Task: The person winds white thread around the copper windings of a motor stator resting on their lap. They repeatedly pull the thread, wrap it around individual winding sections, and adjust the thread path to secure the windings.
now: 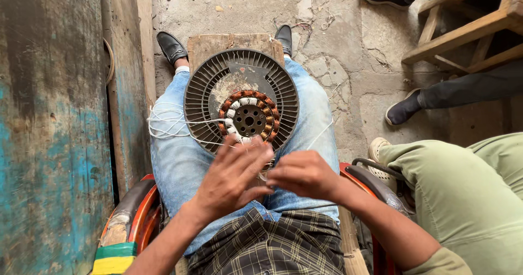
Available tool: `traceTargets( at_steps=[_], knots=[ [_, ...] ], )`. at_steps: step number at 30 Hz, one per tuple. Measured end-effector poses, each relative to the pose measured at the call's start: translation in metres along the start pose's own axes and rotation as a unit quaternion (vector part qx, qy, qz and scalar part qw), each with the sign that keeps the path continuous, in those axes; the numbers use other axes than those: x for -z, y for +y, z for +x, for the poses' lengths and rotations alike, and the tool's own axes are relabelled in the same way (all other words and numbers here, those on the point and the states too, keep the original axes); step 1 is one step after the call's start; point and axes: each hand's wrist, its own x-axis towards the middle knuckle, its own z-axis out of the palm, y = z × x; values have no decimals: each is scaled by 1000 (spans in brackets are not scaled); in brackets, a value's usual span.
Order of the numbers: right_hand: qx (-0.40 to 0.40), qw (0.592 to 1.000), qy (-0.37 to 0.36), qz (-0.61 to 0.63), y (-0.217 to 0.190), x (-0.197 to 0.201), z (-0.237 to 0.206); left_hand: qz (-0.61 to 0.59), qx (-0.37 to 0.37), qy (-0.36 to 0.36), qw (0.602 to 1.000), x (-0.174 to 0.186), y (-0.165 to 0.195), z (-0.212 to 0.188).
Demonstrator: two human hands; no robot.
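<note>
A: Looking at the lap: fan motor (241,101) lies flat on a wood board (218,42) across the knees, grille ring around a stator (249,118) with copper coils and white ties.

B: Hands?

A: Left hand (231,177) at the stator's near edge, fingers curled, tips touching it. Right hand (304,174) just beside it, fingers pinched together. Can't tell what either grip is clamped on, likely thin thread, too fine to see.

B: Thread?

A: White thread (166,121) loops off the motor's left side over the jeans, one strand running to the stator.

B: Surroundings?

A: Blue-painted wood (52,117) left, cracked concrete floor (348,51), wooden stool (468,27) top right. Another person's green trousers (463,188) right.
</note>
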Motion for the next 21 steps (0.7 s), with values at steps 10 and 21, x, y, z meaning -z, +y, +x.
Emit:
traceTargets(
  at_steps=[10, 21],
  knots=[
    [-222, 958, 180, -36, 43, 45, -21, -17, 394, 336, 855, 54, -57, -12],
    [-78, 995, 54, -19, 14, 32, -14, -134, 49, 87, 986, 10, -43, -32]
  ],
)
